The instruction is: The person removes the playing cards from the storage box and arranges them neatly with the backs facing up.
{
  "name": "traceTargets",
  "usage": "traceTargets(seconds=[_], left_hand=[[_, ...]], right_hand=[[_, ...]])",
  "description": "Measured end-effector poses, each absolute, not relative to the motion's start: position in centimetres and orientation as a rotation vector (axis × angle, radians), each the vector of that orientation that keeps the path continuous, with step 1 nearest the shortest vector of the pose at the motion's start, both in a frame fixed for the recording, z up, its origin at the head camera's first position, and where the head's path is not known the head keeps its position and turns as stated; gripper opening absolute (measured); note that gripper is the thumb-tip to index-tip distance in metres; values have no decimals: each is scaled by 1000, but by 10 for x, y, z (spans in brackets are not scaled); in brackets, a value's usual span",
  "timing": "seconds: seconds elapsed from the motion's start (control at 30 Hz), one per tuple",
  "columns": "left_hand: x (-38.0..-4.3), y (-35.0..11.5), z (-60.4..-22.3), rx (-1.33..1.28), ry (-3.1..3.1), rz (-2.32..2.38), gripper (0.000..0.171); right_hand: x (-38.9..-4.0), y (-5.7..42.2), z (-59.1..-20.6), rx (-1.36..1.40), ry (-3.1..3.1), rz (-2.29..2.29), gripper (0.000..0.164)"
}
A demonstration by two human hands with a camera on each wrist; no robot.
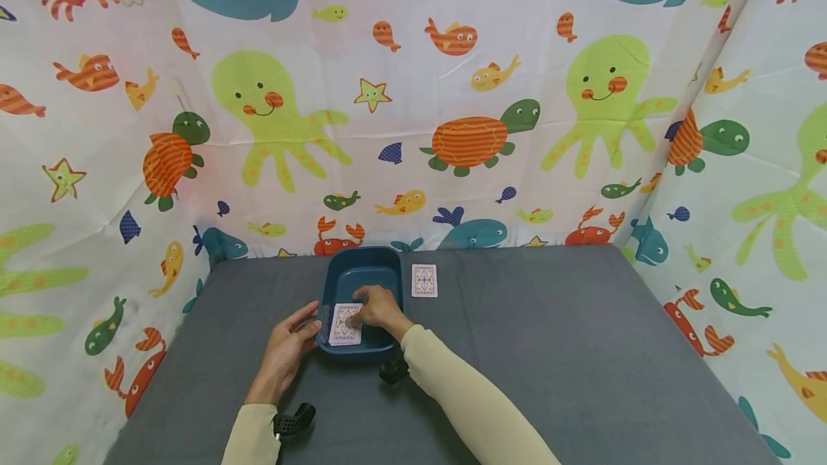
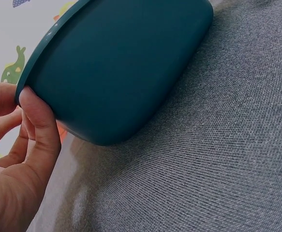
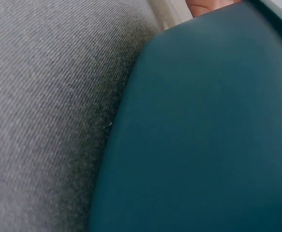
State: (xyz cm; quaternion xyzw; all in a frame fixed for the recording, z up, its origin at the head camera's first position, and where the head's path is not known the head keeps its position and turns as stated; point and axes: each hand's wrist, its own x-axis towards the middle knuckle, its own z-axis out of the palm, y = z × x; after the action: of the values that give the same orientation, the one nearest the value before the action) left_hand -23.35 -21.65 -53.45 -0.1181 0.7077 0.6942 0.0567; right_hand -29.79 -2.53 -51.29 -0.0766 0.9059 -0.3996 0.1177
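Note:
A dark teal plastic tray stands on the grey cloth. My left hand pinches its rim at the near left corner. In the left wrist view the left hand's thumb presses the outer wall just under the rim. Inside the tray, near its front left, lies a playing card, patterned back up; whether it is one card or a stack is unclear. My right hand reaches over the tray's right side, fingertips at the card's right part. Whether those fingers pinch it does not show. In the right wrist view the tray wall hides them.
Another playing card lies back up on the grey cloth, right of the tray's far end. A curtain with sea-animal prints hangs behind the table and along both sides. A black wrist camera sits on the left wrist.

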Motion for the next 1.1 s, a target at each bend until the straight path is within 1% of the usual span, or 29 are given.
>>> traceTargets(seconds=[0.27, 0.5, 0.7, 0.97, 1.1], left_hand=[[-233, -216, -536, -373, 2163, 2092, 47], [-231, -217, -538, -362, 2157, 2105, 48], [-231, -218, -539, -344, 2172, 2109, 49], [-233, -218, -537, -341, 2149, 2103, 48], [-233, -217, -536, -348, 2144, 2110, 48]], right_hand=[[-298, -28, -518, -265, 2730, -1063, 55], [-298, -30, -521, -291, 2782, -968, 49], [-298, -31, -521, -272, 2781, -996, 46], [-302, -31, -520, -259, 2700, -1261, 29], [-303, -30, -519, -258, 2695, -1306, 23]])
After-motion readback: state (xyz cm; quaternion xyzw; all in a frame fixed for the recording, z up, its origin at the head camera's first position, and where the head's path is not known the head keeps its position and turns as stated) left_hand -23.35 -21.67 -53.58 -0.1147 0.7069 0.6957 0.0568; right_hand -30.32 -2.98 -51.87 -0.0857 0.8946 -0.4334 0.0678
